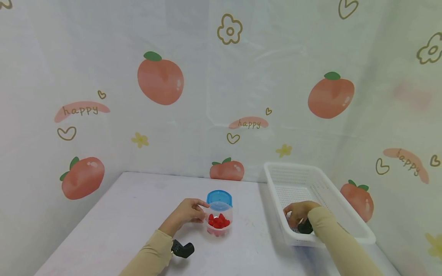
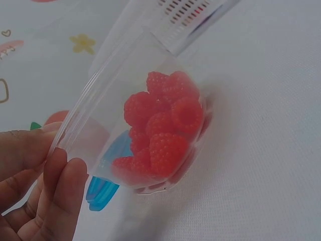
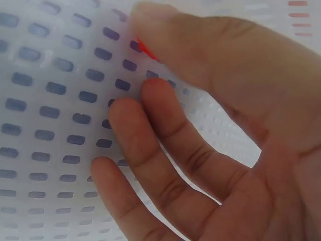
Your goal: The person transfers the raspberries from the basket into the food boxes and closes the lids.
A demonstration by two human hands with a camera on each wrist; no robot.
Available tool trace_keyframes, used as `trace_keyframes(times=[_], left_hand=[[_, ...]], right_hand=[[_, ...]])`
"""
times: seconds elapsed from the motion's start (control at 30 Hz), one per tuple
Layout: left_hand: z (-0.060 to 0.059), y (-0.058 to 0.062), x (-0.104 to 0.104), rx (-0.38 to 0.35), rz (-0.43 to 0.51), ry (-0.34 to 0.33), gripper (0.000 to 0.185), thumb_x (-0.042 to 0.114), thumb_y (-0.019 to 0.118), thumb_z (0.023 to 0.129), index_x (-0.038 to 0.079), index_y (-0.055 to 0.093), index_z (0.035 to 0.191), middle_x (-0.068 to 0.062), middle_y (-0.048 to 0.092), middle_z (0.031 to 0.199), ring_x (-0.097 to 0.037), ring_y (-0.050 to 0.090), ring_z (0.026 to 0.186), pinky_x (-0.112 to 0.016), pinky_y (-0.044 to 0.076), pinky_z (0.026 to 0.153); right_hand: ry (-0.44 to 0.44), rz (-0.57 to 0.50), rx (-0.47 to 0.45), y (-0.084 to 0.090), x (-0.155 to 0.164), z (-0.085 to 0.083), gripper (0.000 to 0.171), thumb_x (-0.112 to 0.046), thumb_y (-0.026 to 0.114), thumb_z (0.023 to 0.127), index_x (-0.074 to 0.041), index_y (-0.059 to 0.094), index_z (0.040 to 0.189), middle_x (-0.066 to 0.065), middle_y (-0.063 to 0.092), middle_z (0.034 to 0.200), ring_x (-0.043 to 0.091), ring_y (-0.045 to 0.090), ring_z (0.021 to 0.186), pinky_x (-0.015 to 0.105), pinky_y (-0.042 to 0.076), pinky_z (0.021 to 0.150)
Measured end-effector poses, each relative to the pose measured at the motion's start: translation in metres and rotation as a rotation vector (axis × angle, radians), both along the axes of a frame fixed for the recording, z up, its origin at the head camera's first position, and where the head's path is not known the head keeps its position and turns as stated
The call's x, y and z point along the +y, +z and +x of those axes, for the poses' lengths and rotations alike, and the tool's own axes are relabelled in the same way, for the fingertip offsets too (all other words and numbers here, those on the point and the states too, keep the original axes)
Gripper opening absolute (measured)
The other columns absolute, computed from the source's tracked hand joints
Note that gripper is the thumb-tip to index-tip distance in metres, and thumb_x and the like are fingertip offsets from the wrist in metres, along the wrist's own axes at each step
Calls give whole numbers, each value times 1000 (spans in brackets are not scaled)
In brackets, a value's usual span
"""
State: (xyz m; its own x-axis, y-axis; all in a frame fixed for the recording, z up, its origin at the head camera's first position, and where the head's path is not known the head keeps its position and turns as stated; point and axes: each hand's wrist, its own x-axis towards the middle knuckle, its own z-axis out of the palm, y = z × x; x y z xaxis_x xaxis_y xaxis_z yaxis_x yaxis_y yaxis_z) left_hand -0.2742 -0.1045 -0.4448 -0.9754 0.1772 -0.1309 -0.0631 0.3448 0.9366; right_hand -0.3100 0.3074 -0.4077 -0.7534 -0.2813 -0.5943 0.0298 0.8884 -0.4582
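A: What stays hidden here?

B: In the right wrist view a small red thing (image 3: 146, 49) shows only as a sliver behind the thumb of the right hand (image 3: 210, 130), so whether it is pinched or merely lies behind the thumb cannot be told. The head view cuts off both arms at the bottom edge.

A: How do the hands sit?

B: The right hand (image 1: 297, 213) reaches down inside the white basket (image 1: 345, 214), palm toward the perforated floor, fingers loosely bent and slightly spread. The left hand (image 1: 188, 212) rests on the counter (image 1: 114, 222) with its grip closed on the clear cup (image 1: 219, 219); thumb and fingertips (image 2: 65, 181) pinch the rim, tilting the cup in the left wrist view.

A: And the materials?

B: The cup is thin transparent plastic, holding bumpy red raspberries (image 2: 160, 125) at its bottom. A blue lid (image 1: 219, 198) stands just beyond the left grip, behind the cup. The basket is slotted plastic; the counter is pale and smooth.
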Motion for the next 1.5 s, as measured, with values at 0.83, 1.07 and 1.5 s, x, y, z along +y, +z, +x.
trace_keyframes(times=[0.83,1.07,1.5], left_hand=[[0,0,0,-12,-7,21,32,6,75,82,4,67,113,-9,64,83,-17,65,69,-32,60,68],[0,1,0,-14,-10,28,33,6,75,81,4,67,113,-9,64,83,-17,65,69,-32,60,69],[1,1,2,-8,-8,19,33,6,74,81,4,67,113,-9,63,83,-17,64,69,-32,60,69]], right_hand=[[-92,-292,0,-5,5,-5,18,3,61,79,-6,55,93,-3,62,76,11,58,72,27,47,68],[-101,-496,89,-4,12,-13,24,2,62,81,5,53,104,2,60,85,12,61,80,28,52,72],[-204,-714,380,10,14,-22,38,-3,64,90,13,42,116,-3,61,94,7,63,87,26,56,78]])
